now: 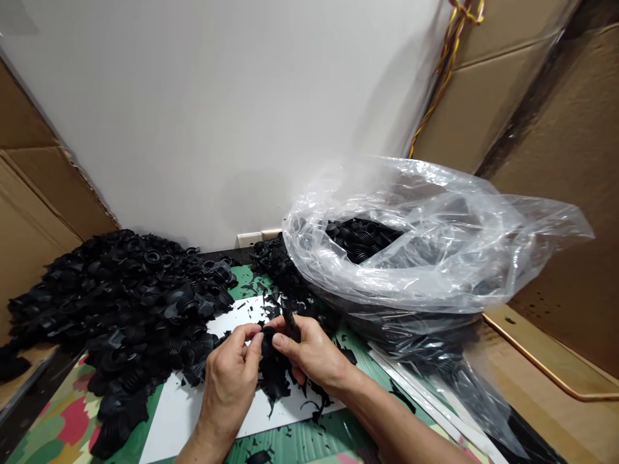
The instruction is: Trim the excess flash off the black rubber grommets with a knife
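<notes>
1. A black rubber bellows boot (267,341) sits pinched between the left hand (228,380) and right hand (312,354), its ribs mostly hidden inside the grip.
2. A narrow black rubber strip (291,324), probably trimmed flash, stands tilted upward just above the right hand, touching it.
3. Directly below the grip lie ragged black rubber scraps (273,380).

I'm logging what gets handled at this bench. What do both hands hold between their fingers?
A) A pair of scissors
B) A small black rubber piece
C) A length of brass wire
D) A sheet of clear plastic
B: the left hand and right hand pinch a small black rubber piece between their fingertips, above a white sheet.
</notes>
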{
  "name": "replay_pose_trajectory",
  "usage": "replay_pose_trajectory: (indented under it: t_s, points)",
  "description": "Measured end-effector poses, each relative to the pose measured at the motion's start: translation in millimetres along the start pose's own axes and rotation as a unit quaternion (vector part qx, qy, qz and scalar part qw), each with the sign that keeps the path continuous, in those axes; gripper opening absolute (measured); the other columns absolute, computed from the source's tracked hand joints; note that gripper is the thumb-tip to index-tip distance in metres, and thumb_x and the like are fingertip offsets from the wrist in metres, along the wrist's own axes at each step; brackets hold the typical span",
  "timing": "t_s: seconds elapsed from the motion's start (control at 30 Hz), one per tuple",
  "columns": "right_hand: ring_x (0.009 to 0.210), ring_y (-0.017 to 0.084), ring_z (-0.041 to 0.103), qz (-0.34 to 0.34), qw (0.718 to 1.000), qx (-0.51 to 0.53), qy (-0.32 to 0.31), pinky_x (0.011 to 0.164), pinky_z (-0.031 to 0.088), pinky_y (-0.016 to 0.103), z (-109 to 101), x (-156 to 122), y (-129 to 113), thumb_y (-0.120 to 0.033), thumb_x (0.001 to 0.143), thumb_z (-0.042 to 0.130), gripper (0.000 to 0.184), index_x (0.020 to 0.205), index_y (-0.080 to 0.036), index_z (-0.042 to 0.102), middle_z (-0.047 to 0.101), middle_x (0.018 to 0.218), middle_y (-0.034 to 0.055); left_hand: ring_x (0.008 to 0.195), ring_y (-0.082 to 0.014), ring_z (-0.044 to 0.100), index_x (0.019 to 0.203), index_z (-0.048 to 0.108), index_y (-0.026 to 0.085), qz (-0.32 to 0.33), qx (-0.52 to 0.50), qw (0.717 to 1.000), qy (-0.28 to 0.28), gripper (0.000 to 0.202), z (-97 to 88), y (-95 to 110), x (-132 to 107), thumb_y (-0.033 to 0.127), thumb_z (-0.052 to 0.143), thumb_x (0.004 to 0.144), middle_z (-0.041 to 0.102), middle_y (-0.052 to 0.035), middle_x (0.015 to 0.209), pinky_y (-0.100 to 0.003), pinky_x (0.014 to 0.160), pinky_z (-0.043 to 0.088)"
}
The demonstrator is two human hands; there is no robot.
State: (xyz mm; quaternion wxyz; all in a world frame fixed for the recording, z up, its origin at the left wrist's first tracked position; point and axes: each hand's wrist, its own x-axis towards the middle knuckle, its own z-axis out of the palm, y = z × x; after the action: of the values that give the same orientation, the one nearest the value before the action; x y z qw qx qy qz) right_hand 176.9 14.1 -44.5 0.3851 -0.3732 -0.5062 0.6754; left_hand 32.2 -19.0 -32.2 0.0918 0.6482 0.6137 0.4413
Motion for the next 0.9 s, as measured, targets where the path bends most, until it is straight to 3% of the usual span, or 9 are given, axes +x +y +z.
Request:
replay_pose_trajectory:
  t_s: [0.17, 0.3, 0.4, 0.5, 0.6, 0.73, 0.9]
  points:
    - [0.045, 0.005, 0.043, -0.047, 0.999, 0.002, 0.009, 0.042, 0.038, 0.02, 0.6, 1.2, 3.7, -0.036, 0.065, 0.075, 0.032, 0.088, -0.014, 0.064, 0.059, 0.076, -0.0019, 0.059, -0.0182, 0.066, 0.083, 0.064, 0.02, 0.169, 0.178, 0.969, 0.003, 0.023, 1.9, -3.7, -4.0, 0.019, 0.042, 0.087, 0.073, -0.0041, 0.074, -0.026, 0.055, 0.046]
    - [0.064, 0.013, 0.053, -0.069, 0.998, 0.002, 0.012, 0.06, 0.044, 0.024, 1.9, 1.3, 3.2, -0.035, 0.057, 0.081, 0.033, 0.079, -0.014, 0.067, 0.061, 0.07, -0.0015, 0.053, -0.0181, 0.063, 0.075, 0.059, 0.021, 0.202, 0.266, 0.942, -0.015, 0.024, 1.2, -0.5, -5.7, 0.013, 0.038, 0.085, 0.067, -0.0027, 0.065, -0.027, 0.05, 0.043]
    - [0.059, 0.012, 0.052, -0.061, 0.998, 0.017, 0.015, 0.055, 0.042, 0.023, 3.6, -0.1, 1.7, -0.035, 0.056, 0.082, 0.032, 0.076, -0.014, 0.067, 0.059, 0.065, -0.0025, 0.049, -0.0177, 0.061, 0.074, 0.057, 0.02, 0.194, 0.256, 0.947, -0.018, 0.021, 0.4, 3.1, -6.0, 0.012, 0.039, 0.083, 0.063, -0.001, 0.059, -0.028, 0.048, 0.041]
    - [0.044, 0.006, 0.042, -0.032, 0.998, 0.051, 0.021, 0.04, 0.033, 0.02, 4.5, -1.8, -0.7, -0.038, 0.054, 0.083, 0.037, 0.076, -0.014, 0.065, 0.056, 0.06, -0.0045, 0.048, -0.0165, 0.059, 0.074, 0.055, 0.02, 0.176, 0.215, 0.961, -0.007, 0.02, 0.5, 4.2, -5.3, 0.015, 0.039, 0.084, 0.062, -0.0004, 0.059, -0.027, 0.048, 0.041]
    - [0.035, 0.002, 0.031, 0.002, 0.993, 0.117, 0.024, 0.032, 0.024, 0.018, 2.9, -2.6, -4.7, -0.044, 0.049, 0.085, 0.048, 0.078, -0.013, 0.062, 0.049, 0.052, -0.008, 0.048, -0.0156, 0.057, 0.073, 0.054, 0.022, 0.103, 0.161, 0.982, -0.003, 0.017, 0.0, 2.0, -2.5, 0.022, 0.041, 0.084, 0.06, 0.0015, 0.057, -0.026, 0.049, 0.04]
    - [0.035, 0.0, 0.02, 0.019, 0.973, 0.228, -0.011, 0.032, 0.017, 0.016, -1.4, -1.7, -10.7, -0.048, 0.047, 0.086, 0.055, 0.08, -0.013, 0.059, 0.038, 0.045, -0.0124, 0.046, -0.0147, 0.051, 0.07, 0.051, 0.023, -0.032, 0.071, 0.997, -0.006, 0.021, -4.3, -0.3, 3.5, 0.033, 0.04, 0.085, 0.055, 0.0034, 0.054, -0.026, 0.05, 0.04]
    - [0.036, -0.001, 0.015, 0.028, 0.959, 0.275, -0.054, 0.032, 0.013, 0.016, -3.7, 0.7, -11.5, -0.049, 0.053, 0.084, 0.05, 0.073, -0.013, 0.056, 0.032, 0.044, -0.0133, 0.042, -0.0133, 0.043, 0.056, 0.045, 0.024, -0.097, -0.017, 0.993, -0.068, 0.036, -9.8, 5.8, 6.3, 0.044, 0.035, 0.084, 0.044, 0.0048, 0.046, -0.024, 0.043, 0.035]
